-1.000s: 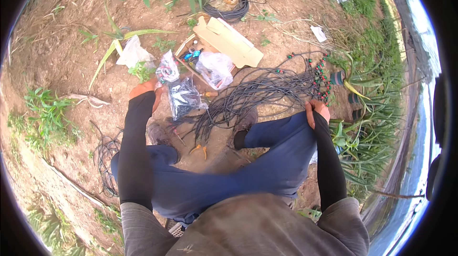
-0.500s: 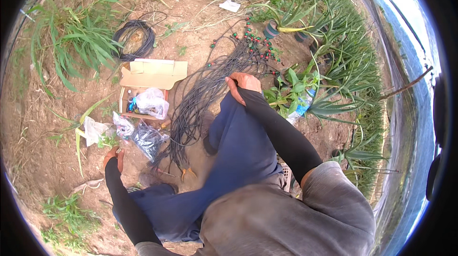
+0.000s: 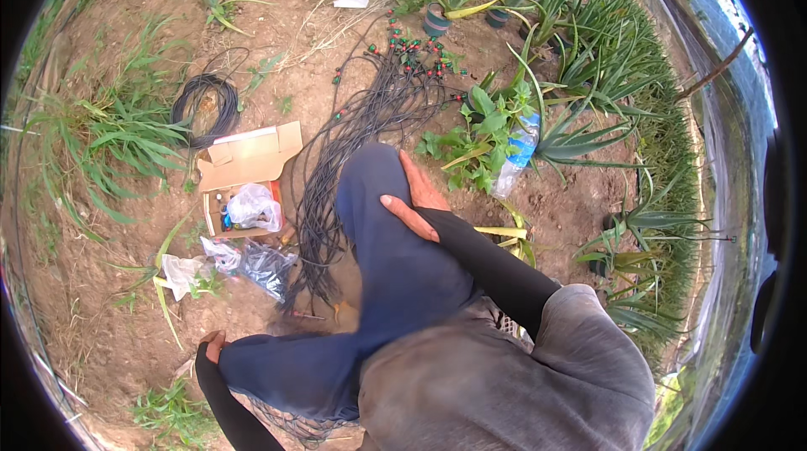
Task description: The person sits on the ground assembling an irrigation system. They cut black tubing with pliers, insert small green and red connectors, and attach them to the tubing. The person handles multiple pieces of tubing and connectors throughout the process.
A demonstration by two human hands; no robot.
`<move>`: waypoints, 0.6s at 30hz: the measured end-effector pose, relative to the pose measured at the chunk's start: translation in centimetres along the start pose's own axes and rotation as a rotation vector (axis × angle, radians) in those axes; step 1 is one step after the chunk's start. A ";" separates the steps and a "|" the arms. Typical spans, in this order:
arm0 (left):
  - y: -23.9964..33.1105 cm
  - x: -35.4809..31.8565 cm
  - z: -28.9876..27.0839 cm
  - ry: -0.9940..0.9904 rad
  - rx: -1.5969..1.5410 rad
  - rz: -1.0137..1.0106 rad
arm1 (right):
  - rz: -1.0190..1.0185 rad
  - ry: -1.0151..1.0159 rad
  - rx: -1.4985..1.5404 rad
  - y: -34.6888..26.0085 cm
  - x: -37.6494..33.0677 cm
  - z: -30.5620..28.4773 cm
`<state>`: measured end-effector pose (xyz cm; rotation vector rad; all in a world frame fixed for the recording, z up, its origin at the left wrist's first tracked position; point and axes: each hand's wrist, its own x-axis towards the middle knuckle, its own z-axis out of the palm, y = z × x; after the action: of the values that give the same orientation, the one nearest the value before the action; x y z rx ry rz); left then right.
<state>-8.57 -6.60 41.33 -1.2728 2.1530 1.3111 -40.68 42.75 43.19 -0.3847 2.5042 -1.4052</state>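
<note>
The left hand (image 3: 212, 342) is mostly hidden behind the knee; the cardboard box's (image 3: 249, 158) contents are too small to tell.

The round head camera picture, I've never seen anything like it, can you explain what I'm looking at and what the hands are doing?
This is a fisheye camera worn on a person's head, looking down, so straight edges bend and the picture is round. The dark blue trouser legs and grey top are the person's own. Their right hand, bare with a black sleeve, rests on the raised knee and holds nothing. The left hand is low at the other knee, near the bare brown soil; whether it holds anything cannot be told. On the soil lie a bundle of thin black tubes with small red and green fittings, an open cardboard box holding a clear plastic bag, loose clear plastic bags, a coil of black hose and a clear plastic bottle among spiky green plants.
</note>
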 end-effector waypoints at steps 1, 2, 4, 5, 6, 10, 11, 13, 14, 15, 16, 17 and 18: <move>0.8 -0.7 0.2 -0.045 -0.070 -0.061 | 0.013 -0.051 0.045 0.6 -0.8 -0.2; 1.3 -0.9 0.2 -0.091 -0.139 -0.123 | 0.026 -0.101 0.091 1.2 -1.4 -0.2; 1.1 -0.7 0.3 -0.074 0.062 -0.083 | 0.048 -0.198 0.200 0.4 -1.8 -0.4; 0.9 -0.4 0.4 -0.066 0.164 -0.063 | 0.058 -0.220 0.185 -0.1 -1.6 -0.2; 0.3 0.2 0.5 -0.035 0.192 -0.091 | 0.071 -0.242 0.172 -0.4 -1.5 0.0; 0.5 0.7 0.3 0.006 0.223 -0.124 | -0.015 -0.307 0.237 0.3 -0.9 0.7; 3.9 -1.2 2.0 0.016 0.224 -0.128 | -0.047 -0.302 0.252 1.0 -1.1 0.7; 3.7 -2.2 2.4 0.016 0.189 -0.153 | -0.007 -0.408 0.339 1.8 -1.1 1.0; 0.8 -1.0 0.8 0.002 0.152 -0.166 | 0.001 -0.461 0.425 2.5 -1.1 0.8; 0.5 -0.6 0.8 0.000 0.103 -0.169 | -0.011 -0.513 0.507 3.2 -1.1 0.5; 0.3 -0.3 0.6 -0.074 0.069 -0.187 | 0.076 -0.506 0.456 4.2 -2.0 0.4; -0.1 -0.1 0.7 -0.086 0.062 -0.158 | 0.162 -0.540 0.526 5.5 -3.1 0.1; -0.4 -1.3 0.4 -0.075 0.044 -0.136 | 0.231 -0.594 0.601 6.2 -3.9 0.0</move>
<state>-7.58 -5.70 41.69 -1.3065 1.9964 1.2297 -37.70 47.25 38.20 -0.3120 1.5255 -1.5679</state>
